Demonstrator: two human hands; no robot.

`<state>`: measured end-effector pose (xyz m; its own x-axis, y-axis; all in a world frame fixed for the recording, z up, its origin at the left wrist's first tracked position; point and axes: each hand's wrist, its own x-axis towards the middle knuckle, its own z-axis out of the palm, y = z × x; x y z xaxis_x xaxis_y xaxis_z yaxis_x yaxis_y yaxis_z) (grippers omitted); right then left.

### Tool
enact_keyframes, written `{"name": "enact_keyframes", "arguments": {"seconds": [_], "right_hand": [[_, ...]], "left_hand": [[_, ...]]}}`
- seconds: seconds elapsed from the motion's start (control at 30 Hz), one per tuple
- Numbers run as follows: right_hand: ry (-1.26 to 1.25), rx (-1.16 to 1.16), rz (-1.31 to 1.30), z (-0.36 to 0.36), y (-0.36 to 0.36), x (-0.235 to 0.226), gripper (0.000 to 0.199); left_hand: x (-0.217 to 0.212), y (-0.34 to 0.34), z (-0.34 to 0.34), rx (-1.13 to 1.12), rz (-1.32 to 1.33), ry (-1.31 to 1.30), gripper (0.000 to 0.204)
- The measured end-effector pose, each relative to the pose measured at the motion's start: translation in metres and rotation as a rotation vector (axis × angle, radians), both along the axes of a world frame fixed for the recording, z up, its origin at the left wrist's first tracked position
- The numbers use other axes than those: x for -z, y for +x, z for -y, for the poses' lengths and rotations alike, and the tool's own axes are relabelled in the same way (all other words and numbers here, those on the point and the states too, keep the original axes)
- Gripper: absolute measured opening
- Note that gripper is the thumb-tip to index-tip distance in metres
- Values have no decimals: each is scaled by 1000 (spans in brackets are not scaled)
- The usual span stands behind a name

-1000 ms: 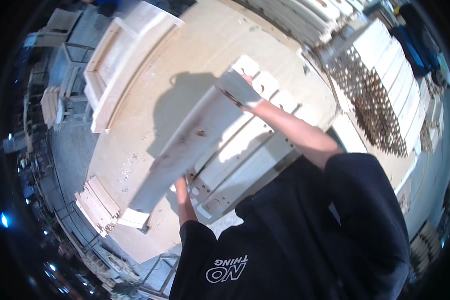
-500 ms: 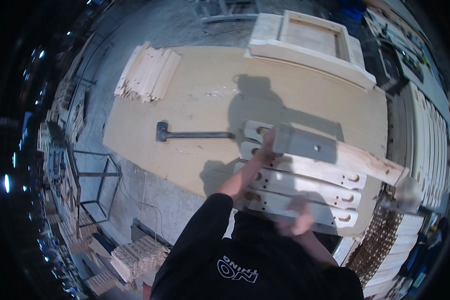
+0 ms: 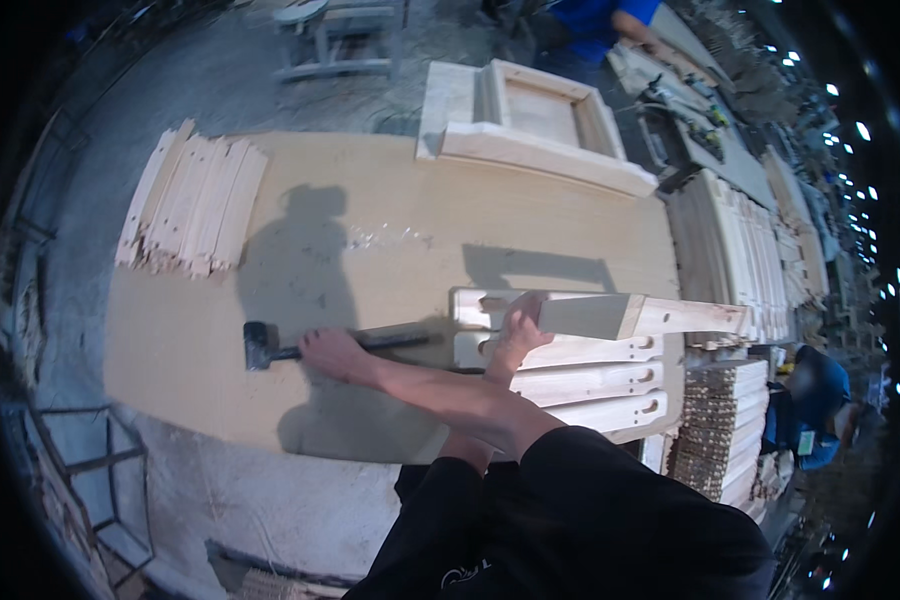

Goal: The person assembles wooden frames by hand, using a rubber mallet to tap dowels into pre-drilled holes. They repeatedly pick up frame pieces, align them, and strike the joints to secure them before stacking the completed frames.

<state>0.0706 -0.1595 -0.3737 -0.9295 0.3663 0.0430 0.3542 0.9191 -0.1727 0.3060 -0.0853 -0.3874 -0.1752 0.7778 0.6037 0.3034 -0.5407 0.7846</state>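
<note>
My right arm reaches across over my left forearm, and my right hand (image 3: 332,355) is closed around the handle of a dark-headed hammer (image 3: 258,345), close to its head. The hammer lies on the tabletop. My left hand (image 3: 524,322) grips the left end of a pale wooden board (image 3: 685,317), whose near-left part is in shadow. Beneath that board, several light wooden slats (image 3: 600,382) with slotted holes at their ends lie side by side. My forearms hide some of their left ends.
The tan worktable (image 3: 390,215) carries a bundle of wooden strips (image 3: 192,200) at far left and a wooden frame (image 3: 545,150) at the back. Stacked boards (image 3: 725,255) stand right. One person in blue (image 3: 580,28) works behind; another (image 3: 820,400) is at right.
My right hand has swung from beside the slats across to the left, onto the hammer. My left hand stays on the board's end. The view has turned to the right.
</note>
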Motion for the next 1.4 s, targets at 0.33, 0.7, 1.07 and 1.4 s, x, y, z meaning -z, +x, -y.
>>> {"name": "enact_keyframes", "arguments": {"seconds": [0.33,0.7,1.07,1.4], "right_hand": [[-488,377,-578,8,183,-292,45],[168,711,-1293,74,305,-359,36],[75,1369,-1265,100,368,-354,45],[-97,1760,-906,56,463,-256,52]], "left_hand": [[-15,-33,8,421,598,-334,41],[-13,-45,0,87,32,-46,33],[1,-45,-4,115,-129,-73,34],[3,-33,-9,7,-197,-45,42]]}}
